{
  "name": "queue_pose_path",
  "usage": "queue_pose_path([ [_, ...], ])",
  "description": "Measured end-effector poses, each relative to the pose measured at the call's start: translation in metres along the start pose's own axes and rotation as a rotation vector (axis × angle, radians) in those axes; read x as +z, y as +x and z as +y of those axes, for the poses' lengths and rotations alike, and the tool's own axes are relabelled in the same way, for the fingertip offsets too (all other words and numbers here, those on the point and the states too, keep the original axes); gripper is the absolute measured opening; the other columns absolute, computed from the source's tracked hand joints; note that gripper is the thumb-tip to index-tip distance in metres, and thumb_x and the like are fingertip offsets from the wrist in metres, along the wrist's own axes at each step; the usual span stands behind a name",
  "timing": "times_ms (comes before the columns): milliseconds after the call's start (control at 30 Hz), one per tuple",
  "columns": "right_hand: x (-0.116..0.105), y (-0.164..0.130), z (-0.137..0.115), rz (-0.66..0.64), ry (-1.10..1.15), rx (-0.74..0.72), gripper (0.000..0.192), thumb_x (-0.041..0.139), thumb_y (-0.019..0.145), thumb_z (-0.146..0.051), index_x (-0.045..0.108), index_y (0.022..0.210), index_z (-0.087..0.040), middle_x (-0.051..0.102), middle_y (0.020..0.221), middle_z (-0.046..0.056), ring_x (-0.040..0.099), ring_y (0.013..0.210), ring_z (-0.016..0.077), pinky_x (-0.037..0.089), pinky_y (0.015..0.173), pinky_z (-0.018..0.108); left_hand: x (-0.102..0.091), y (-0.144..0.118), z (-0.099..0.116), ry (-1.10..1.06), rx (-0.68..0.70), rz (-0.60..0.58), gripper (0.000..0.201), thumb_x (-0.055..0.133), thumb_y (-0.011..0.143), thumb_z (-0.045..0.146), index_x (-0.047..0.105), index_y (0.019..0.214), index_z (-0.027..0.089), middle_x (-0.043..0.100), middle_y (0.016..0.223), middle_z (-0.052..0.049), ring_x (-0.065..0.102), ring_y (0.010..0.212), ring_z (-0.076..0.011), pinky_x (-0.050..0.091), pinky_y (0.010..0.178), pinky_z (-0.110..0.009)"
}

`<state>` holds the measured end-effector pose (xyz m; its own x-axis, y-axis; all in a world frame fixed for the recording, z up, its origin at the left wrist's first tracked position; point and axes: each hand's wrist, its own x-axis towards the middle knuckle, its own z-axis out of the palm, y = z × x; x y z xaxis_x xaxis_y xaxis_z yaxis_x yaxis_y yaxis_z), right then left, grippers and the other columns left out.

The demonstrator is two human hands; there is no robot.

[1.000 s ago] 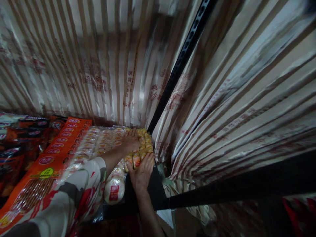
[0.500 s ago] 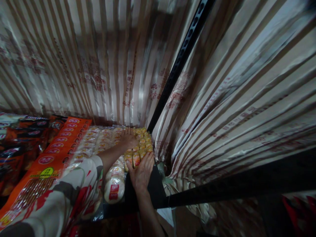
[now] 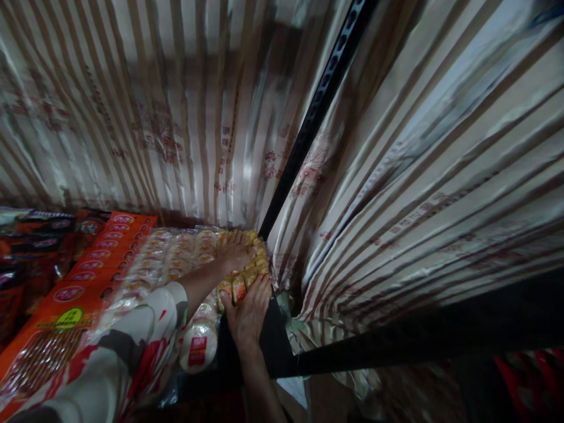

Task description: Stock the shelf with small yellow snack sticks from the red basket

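Small yellow-wrapped snack packs [image 3: 239, 286] sit in tight rows at the right end of a black shelf [image 3: 273, 341]. My left hand [image 3: 238, 252] lies palm down across the top of them, its fingers stretched towards the back. At their front edge is my right hand [image 3: 249, 308], open, with the thumb spread to the left and the fingers against the packs. Both palms are hidden. To the left, round pale pastries in clear wrappers [image 3: 199, 346] form columns; the front one carries a red label.
Orange snack bags [image 3: 68, 294] overlap in a row further left, beside darker packets [image 3: 42, 244]. A black perforated post [image 3: 308, 126] rises at the shelf's back corner. Striped, printed sheeting [image 3: 185, 117] hangs behind and to the right. A dark bar [image 3: 396, 329] runs off to the right.
My left hand has slid slightly right over the yellow packs. My right hand stays against their front edge. The whole view has shifted a little.
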<state>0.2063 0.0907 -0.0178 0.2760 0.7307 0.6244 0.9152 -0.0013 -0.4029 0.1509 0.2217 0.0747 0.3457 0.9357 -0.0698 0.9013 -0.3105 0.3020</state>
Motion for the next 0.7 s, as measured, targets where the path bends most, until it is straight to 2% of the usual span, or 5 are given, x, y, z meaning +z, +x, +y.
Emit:
queue_pose_path([
  [133, 0.002, -0.001, 0.002, 0.026, 0.02, -0.019, 0.098, 0.052, 0.076, -0.06, 0.01, 0.146, -0.005, 0.021, 0.147, 0.024, 0.018, 0.137, 0.0363, 0.029, 0.102, 0.057, -0.003, 0.001, 0.003, -0.017, 0.016, 0.039, 0.066, 0.018, 0.09, 0.052, 0.024, 0.143, 0.013, 0.016, 0.152, -0.012, 0.009, 0.141, -0.0269, 0.006, 0.112, -0.05],
  [233, 0.003, -0.001, 0.002, 0.047, 0.048, -0.011, 0.095, 0.052, 0.076, -0.058, 0.012, 0.146, -0.009, 0.022, 0.148, 0.022, 0.017, 0.138, 0.0344, 0.028, 0.103, 0.057, -0.003, 0.006, 0.008, -0.031, 0.043, 0.058, 0.069, 0.013, 0.09, 0.052, 0.023, 0.143, 0.009, 0.013, 0.153, -0.014, 0.006, 0.141, -0.0263, 0.004, 0.113, -0.049],
  [433, 0.0, 0.0, 0.0, 0.034, 0.093, 0.015, 0.091, 0.053, 0.075, -0.058, 0.019, 0.145, -0.011, 0.024, 0.147, 0.02, 0.019, 0.137, 0.0338, 0.029, 0.103, 0.056, 0.002, 0.014, 0.012, -0.035, 0.055, 0.044, 0.069, 0.014, 0.091, 0.052, 0.025, 0.141, 0.006, 0.024, 0.15, -0.016, 0.015, 0.14, -0.0253, 0.004, 0.113, -0.047],
  [633, -0.004, 0.001, -0.004, -0.039, 0.029, 0.012, 0.1, 0.049, 0.078, -0.063, 0.006, 0.145, -0.004, 0.013, 0.15, 0.024, 0.013, 0.138, 0.0372, 0.026, 0.103, 0.06, 0.0, 0.012, 0.016, -0.022, 0.104, 0.114, 0.067, 0.021, 0.09, 0.048, 0.023, 0.143, 0.007, 0.021, 0.151, -0.014, 0.011, 0.141, -0.0243, 0.002, 0.114, -0.045],
  [700, -0.004, 0.0, -0.003, -0.056, -0.002, 0.0, 0.102, 0.05, 0.078, -0.063, 0.003, 0.145, -0.002, 0.01, 0.15, 0.025, 0.011, 0.138, 0.0378, 0.026, 0.103, 0.061, -0.002, 0.01, 0.02, -0.026, 0.135, 0.085, 0.064, 0.02, 0.091, 0.045, 0.025, 0.142, 0.008, 0.021, 0.151, -0.012, 0.012, 0.141, -0.0239, 0.002, 0.114, -0.046],
])
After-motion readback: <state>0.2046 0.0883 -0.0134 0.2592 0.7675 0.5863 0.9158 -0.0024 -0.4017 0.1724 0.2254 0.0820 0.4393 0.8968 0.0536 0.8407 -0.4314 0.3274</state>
